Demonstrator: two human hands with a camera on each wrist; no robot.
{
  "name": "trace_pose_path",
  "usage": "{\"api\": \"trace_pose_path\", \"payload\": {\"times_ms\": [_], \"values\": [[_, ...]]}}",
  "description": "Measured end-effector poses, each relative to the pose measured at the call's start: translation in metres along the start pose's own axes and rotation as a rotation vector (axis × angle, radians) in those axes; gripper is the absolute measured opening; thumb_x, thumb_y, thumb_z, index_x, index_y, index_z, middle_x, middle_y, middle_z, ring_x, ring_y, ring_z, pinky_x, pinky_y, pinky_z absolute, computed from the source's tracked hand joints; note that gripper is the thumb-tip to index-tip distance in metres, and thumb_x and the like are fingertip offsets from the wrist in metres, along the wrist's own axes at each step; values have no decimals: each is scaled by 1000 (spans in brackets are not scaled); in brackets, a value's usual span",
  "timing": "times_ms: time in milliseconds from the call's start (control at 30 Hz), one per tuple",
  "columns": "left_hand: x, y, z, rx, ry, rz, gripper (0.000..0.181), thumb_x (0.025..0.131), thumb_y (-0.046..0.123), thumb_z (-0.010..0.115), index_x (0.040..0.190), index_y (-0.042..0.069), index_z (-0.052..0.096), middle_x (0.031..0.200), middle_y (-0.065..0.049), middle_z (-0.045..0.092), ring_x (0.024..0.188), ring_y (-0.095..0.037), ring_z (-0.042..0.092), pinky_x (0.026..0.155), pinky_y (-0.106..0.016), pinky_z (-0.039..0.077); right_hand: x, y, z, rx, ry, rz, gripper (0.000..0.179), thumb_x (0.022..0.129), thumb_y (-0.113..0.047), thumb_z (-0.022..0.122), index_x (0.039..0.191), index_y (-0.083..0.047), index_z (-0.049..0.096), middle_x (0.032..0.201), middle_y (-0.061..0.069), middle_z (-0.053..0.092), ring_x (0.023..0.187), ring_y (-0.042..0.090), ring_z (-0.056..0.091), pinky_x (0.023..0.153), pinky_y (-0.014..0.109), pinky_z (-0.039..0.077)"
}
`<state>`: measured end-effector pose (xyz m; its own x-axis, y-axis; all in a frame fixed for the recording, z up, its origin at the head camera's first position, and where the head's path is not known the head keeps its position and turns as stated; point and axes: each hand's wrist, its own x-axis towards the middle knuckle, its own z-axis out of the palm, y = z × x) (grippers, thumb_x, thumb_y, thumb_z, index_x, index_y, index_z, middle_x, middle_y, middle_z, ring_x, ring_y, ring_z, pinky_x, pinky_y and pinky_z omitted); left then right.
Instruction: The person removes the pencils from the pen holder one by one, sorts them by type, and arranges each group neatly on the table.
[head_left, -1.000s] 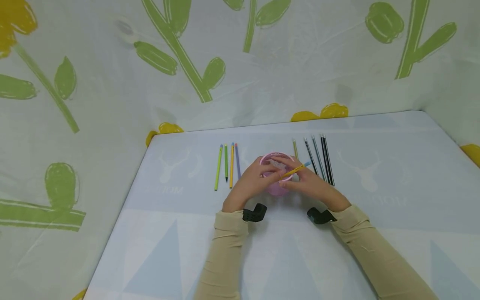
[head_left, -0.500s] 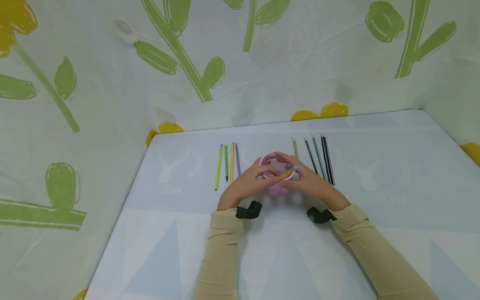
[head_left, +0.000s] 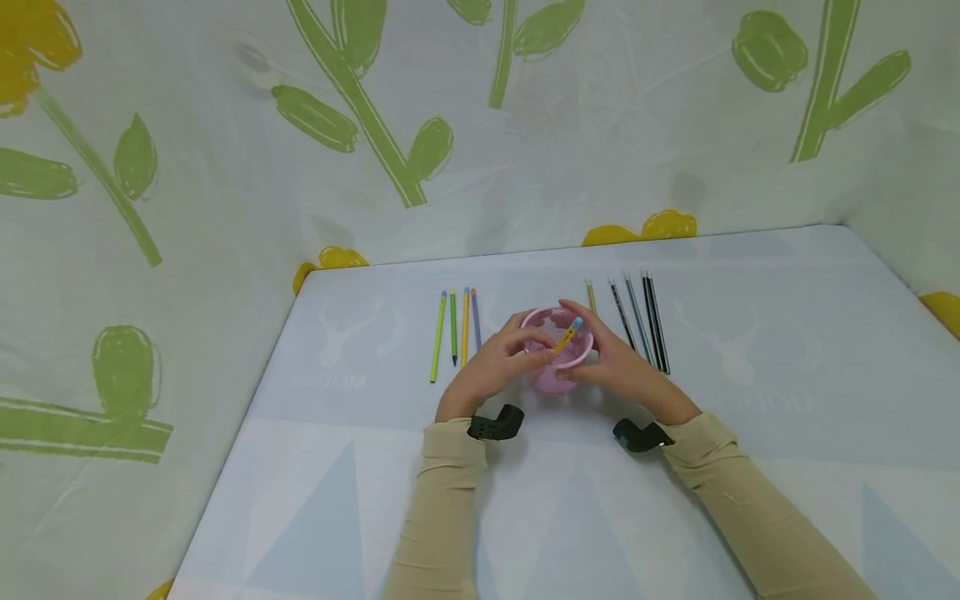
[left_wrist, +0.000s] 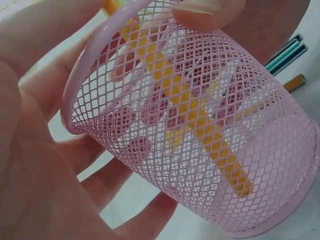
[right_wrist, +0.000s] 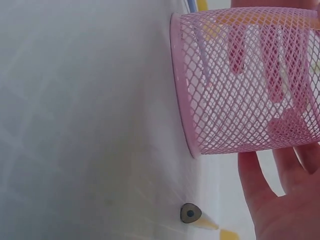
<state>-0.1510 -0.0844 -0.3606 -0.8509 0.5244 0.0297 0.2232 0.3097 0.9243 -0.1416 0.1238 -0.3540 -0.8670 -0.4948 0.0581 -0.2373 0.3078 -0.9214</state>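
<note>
A pink mesh pen holder stands on the table between the two hands. My right hand grips it from the right, thumb near the front of the rim and fingers behind. A yellow pencil with a blue end leans inside the holder, and my left hand pinches it near the rim. In the left wrist view the pencil's lower end shows through the mesh, near the holder's base. Other fingers of the left hand lie along the holder's side.
Left of the holder lie several coloured pencils, among them a yellow-green pencil and a green pencil. To the right lie an olive pencil, a teal pencil and black pencils. A flowered curtain hangs behind the table.
The yellow pencil has gone from slanting across the rim to standing more steeply inside the holder. My left hand has shifted slightly left; the right hand keeps its hold.
</note>
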Motion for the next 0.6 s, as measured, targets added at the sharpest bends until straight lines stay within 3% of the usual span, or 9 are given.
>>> {"api": "trace_pose_path", "payload": {"times_ms": [200, 433, 600], "values": [[2, 0, 1, -6, 67, 23, 25, 84, 39, 55, 94, 17, 63, 134, 12, 34, 121, -11, 35, 95, -41, 34, 1, 4, 0, 56, -9, 31, 92, 75, -14, 71, 143, -22, 10, 143, 13, 20, 125, 34, 29, 94, 54, 31], [-1, 13, -3, -89, 179, 12, 30, 88, 36, 52, 96, 8, 60, 131, 9, 43, 121, -8, 36, 96, -34, 35, 4, 11, 2, 75, 0, -19, 89, 73, -10, 72, 141, -18, 16, 136, 13, 33, 123, 34, 33, 96, 55, 28], [-6, 20, -7, -126, 229, 40, 30, 91, 31, 50, 104, 6, 59, 126, 2, 51, 120, -3, 37, 94, -37, 36, 9, 29, 3, 45, 16, 6, 91, 72, -22, 74, 140, -32, 16, 136, 5, 33, 123, 28, 34, 95, 55, 30]]}}
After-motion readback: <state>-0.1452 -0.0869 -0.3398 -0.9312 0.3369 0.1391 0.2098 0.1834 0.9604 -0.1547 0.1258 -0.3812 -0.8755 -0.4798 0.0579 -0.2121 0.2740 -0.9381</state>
